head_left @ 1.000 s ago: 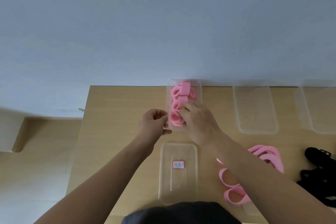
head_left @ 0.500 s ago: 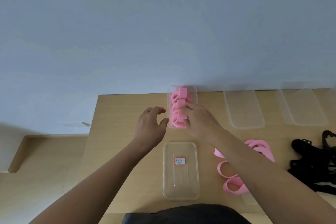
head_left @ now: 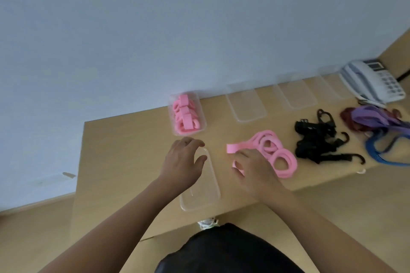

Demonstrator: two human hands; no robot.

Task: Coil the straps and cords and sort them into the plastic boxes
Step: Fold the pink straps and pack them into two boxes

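Head camera, looking down at a pale wooden counter (head_left: 133, 139) set against a plain blue-grey wall (head_left: 155, 29).

The person's left hand (head_left: 183, 164) hovers with fingers relaxed and slightly bent over the far end of an empty clear box (head_left: 207, 197) that lies lengthwise in front of them. It holds nothing. Whether the fingertips touch the box rim cannot be told.

The right hand (head_left: 255, 168) lies palm down just to the right of that box. Its fingers curl down onto the loose pink straps (head_left: 273, 150) and grip one loop at the near edge of the heap. One flat strap end sticks out to the left, past the fingertips. The rest of the heap lies in loops on the counter, to the right of the hand.

At the back, against the wall, a filled box (head_left: 199, 126) holds coiled pink straps (head_left: 184, 115) packed in a row. To its right stand three more empty clear boxes (head_left: 246, 106), side by side.

Right of the loose pink heap lies a tangle of black cords with hooks (head_left: 319, 142). Further right is a pile of purple and dark red straps (head_left: 372, 117), and just below that a blue cord (head_left: 381, 150). A white desk telephone (head_left: 372, 82) sits in the far right corner.
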